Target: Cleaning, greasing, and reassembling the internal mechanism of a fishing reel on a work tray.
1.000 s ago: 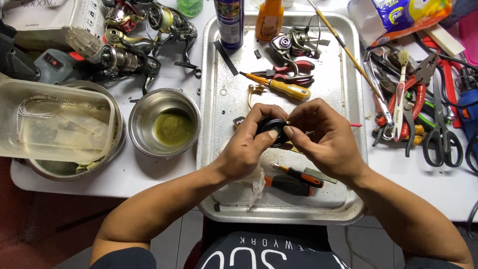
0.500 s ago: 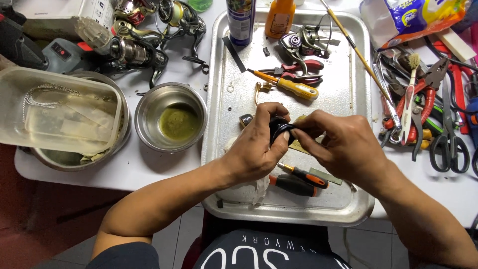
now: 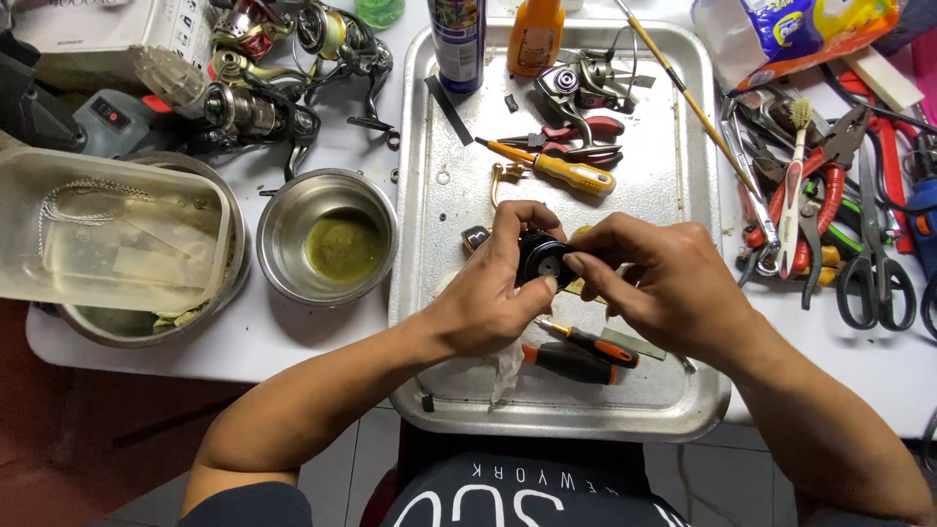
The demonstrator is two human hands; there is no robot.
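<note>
I had the small black round reel part [image 3: 540, 260] at the centre of the frame, over the metal tray [image 3: 429, 322], pinched between both hands. My left hand [image 3: 488, 298] wrapped it from the left, thumb and fingers clamped on its rim; my right hand [image 3: 664, 283] met it from the right, fingertips [image 3: 576, 263] pressed together on its face. Whether something tiny sat under those fingertips, I could not tell.

To do this well, I judged I needed to keep the part low over the tray so anything loose would land there and not on the table. The left grip wanted to be firm but still, leaving the turning or seating to the right fingertips alone. The black-and-orange screwdrivers [image 3: 586, 344] lay just below my hands, the yellow-handled one [image 3: 566, 172] above them, both within easy reach. The steel bowl of greenish grease [image 3: 337, 244] sat left of the tray, well apart from my elbow.
</note>
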